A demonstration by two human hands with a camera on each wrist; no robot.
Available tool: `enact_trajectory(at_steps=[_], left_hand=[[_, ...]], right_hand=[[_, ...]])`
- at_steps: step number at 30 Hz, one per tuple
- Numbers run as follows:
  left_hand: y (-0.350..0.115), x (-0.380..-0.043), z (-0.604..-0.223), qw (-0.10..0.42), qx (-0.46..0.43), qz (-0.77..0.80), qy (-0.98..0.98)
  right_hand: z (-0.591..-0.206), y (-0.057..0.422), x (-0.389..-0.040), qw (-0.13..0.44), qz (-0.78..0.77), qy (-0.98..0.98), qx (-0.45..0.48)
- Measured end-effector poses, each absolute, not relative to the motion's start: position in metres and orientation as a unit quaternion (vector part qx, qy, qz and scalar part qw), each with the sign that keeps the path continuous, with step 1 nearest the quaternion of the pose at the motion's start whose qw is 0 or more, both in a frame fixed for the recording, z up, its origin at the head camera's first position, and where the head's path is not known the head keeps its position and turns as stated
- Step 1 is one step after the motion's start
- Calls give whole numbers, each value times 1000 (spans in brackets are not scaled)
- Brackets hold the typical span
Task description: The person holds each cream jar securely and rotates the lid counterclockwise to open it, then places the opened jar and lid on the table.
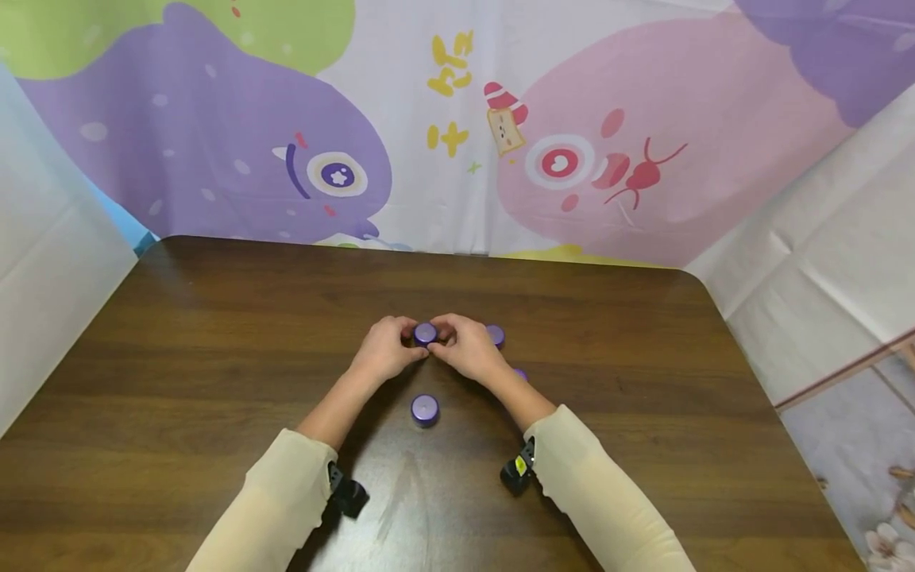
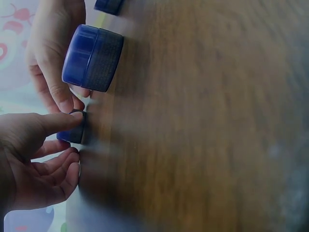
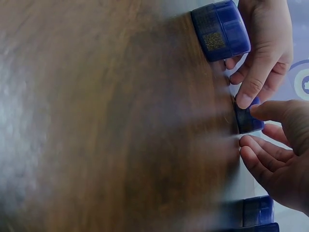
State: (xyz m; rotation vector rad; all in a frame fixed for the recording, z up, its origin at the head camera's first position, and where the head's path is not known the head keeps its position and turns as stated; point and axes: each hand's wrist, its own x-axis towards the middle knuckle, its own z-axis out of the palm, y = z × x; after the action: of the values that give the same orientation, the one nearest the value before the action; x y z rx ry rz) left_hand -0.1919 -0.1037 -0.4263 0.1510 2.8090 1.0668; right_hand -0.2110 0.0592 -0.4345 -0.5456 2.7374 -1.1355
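Between the two hands, on the brown table, stands a small purple lidded jar. My left hand holds its left side with thumb and fingers. From the right, my right hand grips the same jar. Both thumbs meet at the jar's near side in the left wrist view, where the jar is partly covered by fingers. Closer to me, between the forearms, another purple jar stands upright with its lid on; printed text and a square code show on its side in the right wrist view.
Two more purple jars are on the right: one jar just beyond the right hand, the other jar mostly hidden by the right forearm. A cartoon-printed cloth hangs along the far edge of the wooden table. White cloth borders the right side.
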Motion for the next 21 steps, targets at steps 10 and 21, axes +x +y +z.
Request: enact_trajectory(at_steps=[10,21], left_hand=[[-100,-192,-433,56,39,350,934],[-101,-184,-425,40,61,344,936]], right_hand=[[-437,59,-208,76,-399,897,-175],[-423,61,-203,73,-385,900,-191]])
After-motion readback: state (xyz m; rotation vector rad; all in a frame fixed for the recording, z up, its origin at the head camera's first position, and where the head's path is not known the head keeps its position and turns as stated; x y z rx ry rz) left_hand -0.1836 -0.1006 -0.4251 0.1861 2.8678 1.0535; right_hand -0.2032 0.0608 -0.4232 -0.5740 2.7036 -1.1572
